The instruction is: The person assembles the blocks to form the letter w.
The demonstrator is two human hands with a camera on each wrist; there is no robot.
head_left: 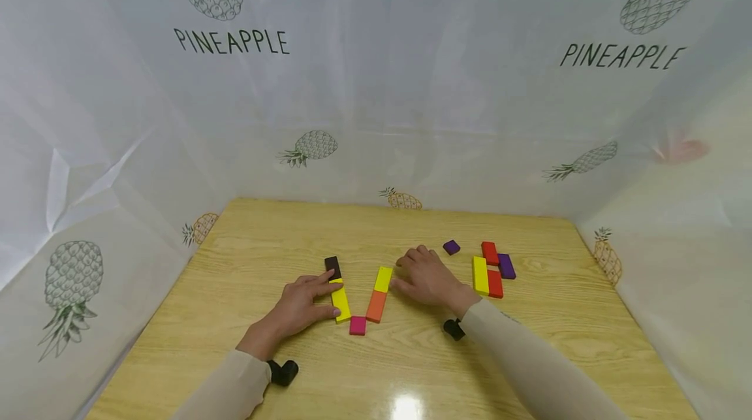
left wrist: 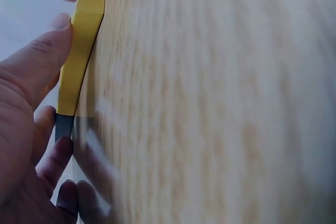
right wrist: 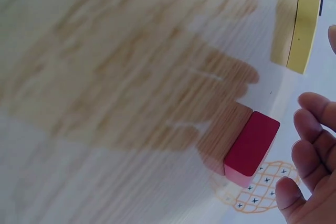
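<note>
My left hand point(head_left: 299, 306) reaches over a column made of a dark block point(head_left: 333, 268) and yellow blocks point(head_left: 340, 302). Its thumb touches the lower yellow part and its fingers lie at the dark end, as the left wrist view also shows. Right of it, a second slanted column has a yellow block point(head_left: 383, 279) above an orange block point(head_left: 376, 306). A small magenta block point(head_left: 358, 325) lies between the columns' lower ends. My right hand point(head_left: 425, 276) is just right of the second column, fingers loosely bent and holding nothing visible. In the right wrist view, a crimson block point(right wrist: 253, 144) stands near its fingertips.
At the right lie a yellow block point(head_left: 480, 275), two red blocks point(head_left: 490, 253) and a purple block point(head_left: 506, 266) grouped together. A small purple block point(head_left: 451, 247) sits apart. The wooden table point(head_left: 411, 368) is surrounded by a pineapple-print sheet point(head_left: 376, 93).
</note>
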